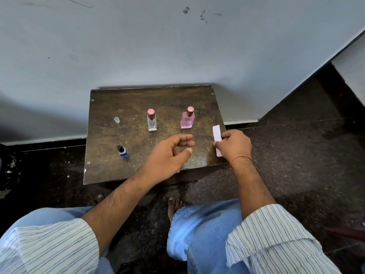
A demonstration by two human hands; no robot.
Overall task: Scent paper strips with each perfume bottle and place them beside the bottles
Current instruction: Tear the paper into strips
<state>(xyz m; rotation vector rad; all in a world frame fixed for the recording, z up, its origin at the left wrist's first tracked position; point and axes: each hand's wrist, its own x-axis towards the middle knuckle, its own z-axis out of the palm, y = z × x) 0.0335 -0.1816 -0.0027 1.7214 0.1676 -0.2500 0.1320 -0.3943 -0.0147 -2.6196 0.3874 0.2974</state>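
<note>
On the dark wooden table [138, 99] stand three perfume bottles: a clear one with a pink cap [151, 120] in the middle, a pink one [187, 119] to its right, and a small blue one with a black sprayer [123, 152] at the front left. My right hand [234, 145] pinches white paper strips [216, 134] at the table's right edge. My left hand [169, 153] hovers over the front middle of the table, fingers loosely curled, holding nothing.
A small clear cap [117, 120] lies at the table's left side. The table stands against a pale wall [158, 46]. Dark stone floor [296, 155] surrounds it. My knees and bare feet are just in front of the table.
</note>
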